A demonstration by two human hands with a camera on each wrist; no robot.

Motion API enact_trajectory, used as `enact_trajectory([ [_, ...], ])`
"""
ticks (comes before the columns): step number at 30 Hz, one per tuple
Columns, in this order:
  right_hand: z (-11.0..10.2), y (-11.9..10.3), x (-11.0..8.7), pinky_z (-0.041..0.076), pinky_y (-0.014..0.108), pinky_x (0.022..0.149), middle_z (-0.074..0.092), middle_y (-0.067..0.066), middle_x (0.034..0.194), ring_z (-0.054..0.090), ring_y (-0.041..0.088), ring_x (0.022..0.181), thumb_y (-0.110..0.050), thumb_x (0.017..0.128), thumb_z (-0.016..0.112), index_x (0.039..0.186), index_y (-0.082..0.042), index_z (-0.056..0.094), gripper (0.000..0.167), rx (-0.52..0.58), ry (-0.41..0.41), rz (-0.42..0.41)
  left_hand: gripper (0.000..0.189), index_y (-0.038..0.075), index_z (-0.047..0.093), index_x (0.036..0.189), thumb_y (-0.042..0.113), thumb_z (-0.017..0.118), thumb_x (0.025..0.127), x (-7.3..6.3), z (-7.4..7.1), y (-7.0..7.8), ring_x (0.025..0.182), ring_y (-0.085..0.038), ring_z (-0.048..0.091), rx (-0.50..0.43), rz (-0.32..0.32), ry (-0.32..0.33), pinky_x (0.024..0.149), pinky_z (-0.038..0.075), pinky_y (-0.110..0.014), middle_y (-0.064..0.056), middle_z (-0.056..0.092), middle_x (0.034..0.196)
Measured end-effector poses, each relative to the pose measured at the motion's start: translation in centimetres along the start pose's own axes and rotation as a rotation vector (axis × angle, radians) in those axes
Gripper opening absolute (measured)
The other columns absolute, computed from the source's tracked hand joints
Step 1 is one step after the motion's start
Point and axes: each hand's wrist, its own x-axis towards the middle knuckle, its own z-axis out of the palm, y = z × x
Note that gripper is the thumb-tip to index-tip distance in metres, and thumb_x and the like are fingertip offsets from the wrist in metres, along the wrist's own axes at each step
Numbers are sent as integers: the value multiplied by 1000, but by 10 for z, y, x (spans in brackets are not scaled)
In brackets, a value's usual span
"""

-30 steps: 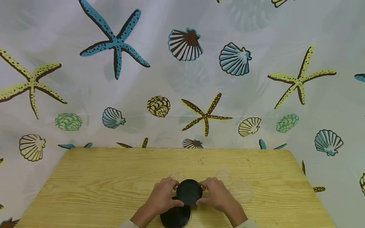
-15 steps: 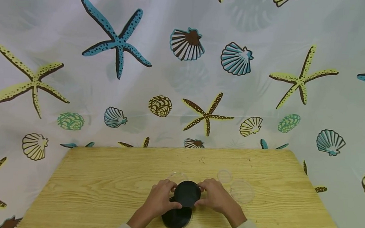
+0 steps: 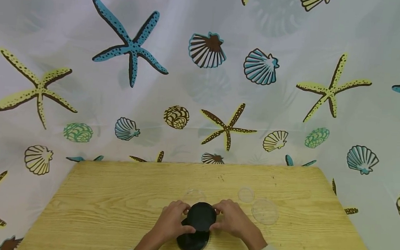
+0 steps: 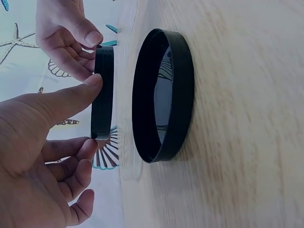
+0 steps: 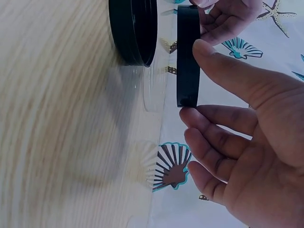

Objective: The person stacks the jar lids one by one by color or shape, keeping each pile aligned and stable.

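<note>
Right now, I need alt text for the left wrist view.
The left hand and right hand hold a small black disc by its edges, apart from a larger black dish on the wooden table. A patterned cloth shows behind.

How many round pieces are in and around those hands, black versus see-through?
Black: 2, the held piece and the dish it partly hides
See-through: 3, the small disc, the larger disc and the leftmost disc
Total: 5
</note>
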Motion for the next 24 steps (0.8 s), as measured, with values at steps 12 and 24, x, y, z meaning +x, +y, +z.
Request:
enact_trajectory([
  [12, 9, -3, 2, 43, 33, 78, 62, -3, 93, 53, 13, 90, -36, 73, 81, 117, -9, 65, 53, -21, -28, -21, 51, 9, 62, 101, 38, 85, 66, -7, 1, -7, 78, -15, 42, -5, -9, 2, 71, 32, -36, 2, 52, 85],
  [24, 13, -5, 1, 42, 31, 76, 62, -3, 94, 50, 10, 86, -33, 72, 82, 117, -9, 66, 53, -40, -33, -28, 52, 8, 63, 103, 36, 86, 66, -11, 4, -11, 81, -15, 45, -23, -26, -8, 74, 36, -39, 2, 54, 86],
])
